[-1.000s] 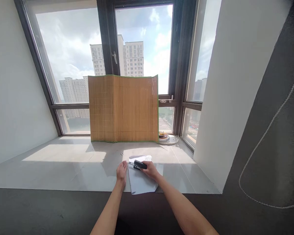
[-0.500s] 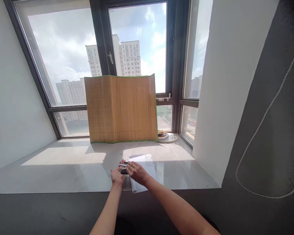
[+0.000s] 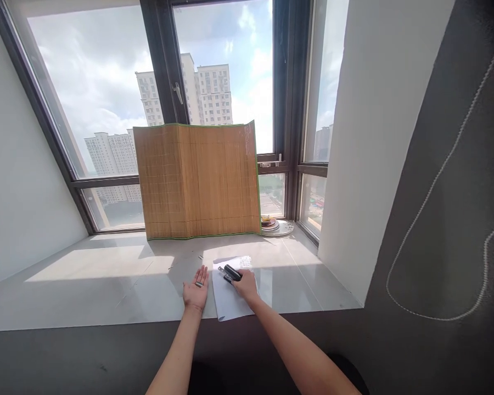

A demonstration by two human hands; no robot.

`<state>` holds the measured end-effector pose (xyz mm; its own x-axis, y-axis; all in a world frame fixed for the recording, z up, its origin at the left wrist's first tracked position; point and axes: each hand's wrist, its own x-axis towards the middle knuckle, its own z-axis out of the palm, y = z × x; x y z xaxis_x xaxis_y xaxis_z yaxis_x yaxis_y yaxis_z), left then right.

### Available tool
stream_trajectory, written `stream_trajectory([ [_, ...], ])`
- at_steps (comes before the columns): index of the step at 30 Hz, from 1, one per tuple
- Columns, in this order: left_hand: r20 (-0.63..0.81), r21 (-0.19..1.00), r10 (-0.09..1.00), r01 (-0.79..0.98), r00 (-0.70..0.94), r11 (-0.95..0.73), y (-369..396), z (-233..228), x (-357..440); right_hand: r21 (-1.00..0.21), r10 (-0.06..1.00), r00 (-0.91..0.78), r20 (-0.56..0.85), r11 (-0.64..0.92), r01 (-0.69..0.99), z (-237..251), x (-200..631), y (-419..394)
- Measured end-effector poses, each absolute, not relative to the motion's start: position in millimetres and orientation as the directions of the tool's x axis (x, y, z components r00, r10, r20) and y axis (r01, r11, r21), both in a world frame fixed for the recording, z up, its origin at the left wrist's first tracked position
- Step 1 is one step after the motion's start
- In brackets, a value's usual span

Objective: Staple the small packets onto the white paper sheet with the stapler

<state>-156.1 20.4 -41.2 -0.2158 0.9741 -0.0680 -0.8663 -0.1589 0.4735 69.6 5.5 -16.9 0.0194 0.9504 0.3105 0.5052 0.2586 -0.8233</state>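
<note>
Palm up, my left hand [image 3: 195, 291] lies flat with its fingers stretched out. A small silvery strip of staples [image 3: 198, 284] rests across its fingers. My right hand [image 3: 245, 286] is closed around a black stapler [image 3: 233, 272], whose top is swung apart from the silvery magazine. The stapler is over white sheets of paper [image 3: 230, 302], which have dark print near their far right corner. The two hands are apart, with the left one just beside the paper's left edge.
The pale sill [image 3: 107, 296] carries small thin bits [image 3: 200, 257] beyond my left hand. A folded bamboo mat [image 3: 201, 181] leans on the window. Stacked plates [image 3: 274, 226] stand at its right. A beaded cord [image 3: 420, 214] hangs by the right wall.
My right hand has moved right with the stapler, away from my left palm and over the paper. The staple strip now shows on my left hand. The view has shifted slightly.
</note>
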Motion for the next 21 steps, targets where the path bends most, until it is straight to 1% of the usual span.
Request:
stream_trajectory([
  [2, -0.067, 0.467, 0.977, -0.872, -0.203, -0.149, 20.3, -41.1, -156.1, -0.789, 0.920, 0.056, 0.389, 0.301, 0.536, -15.0, 65.0, 5.1],
  [4, -0.076, 0.469, 0.977, -0.871, -0.201, -0.143, 20.7, -41.0, -156.3, -0.710, 0.847, 0.079, 0.526, 0.387, 0.588, -6.0, 51.0, 3.5],
  [5, -0.081, 0.480, 0.975, -0.866, -0.205, -0.142, 21.0, -41.0, -156.7, -0.658, 0.809, 0.048, 0.585, 0.440, 0.611, -0.1, 40.0, 2.5],
  [6, -0.082, 0.497, 0.975, -0.856, -0.208, -0.141, 21.3, -41.1, -157.1, -0.608, 0.785, -0.019, 0.619, 0.494, 0.622, 5.8, 26.5, 1.5],
  [7, -0.079, 0.520, 0.975, -0.843, -0.207, -0.137, 21.4, -41.4, -157.8, -0.564, 0.777, -0.125, 0.617, 0.547, 0.619, 11.1, 11.4, 0.6],
  [8, -0.072, 0.546, 0.977, -0.828, -0.199, -0.128, 21.3, -41.8, -158.5, -0.532, 0.777, -0.233, 0.585, 0.584, 0.613, 15.4, -4.5, -0.1],
  [10, -0.052, 0.591, 0.985, -0.800, -0.166, -0.104, 20.3, -43.2, -160.0, -0.503, 0.789, -0.374, 0.488, 0.604, 0.618, 20.2, -34.5, -0.9],
  [13, -0.017, 0.622, 0.991, -0.778, -0.130, -0.092, 17.8, -45.7, -161.6, -0.512, 0.820, -0.404, 0.405, 0.570, 0.643, 19.2, -64.4, 0.2],
  [18, 0.078, 0.633, 0.987, -0.758, -0.143, -0.160, 16.9, -48.5, -161.4, -0.535, 0.852, -0.383, 0.356, 0.522, 0.665, 11.7, -73.3, 7.2],
  [21, 0.058, 0.637, 0.976, -0.745, -0.208, -0.197, 21.6, -49.9, -163.3, -0.537, 0.842, -0.417, 0.343, 0.540, 0.648, 14.1, -68.0, 13.7],
])
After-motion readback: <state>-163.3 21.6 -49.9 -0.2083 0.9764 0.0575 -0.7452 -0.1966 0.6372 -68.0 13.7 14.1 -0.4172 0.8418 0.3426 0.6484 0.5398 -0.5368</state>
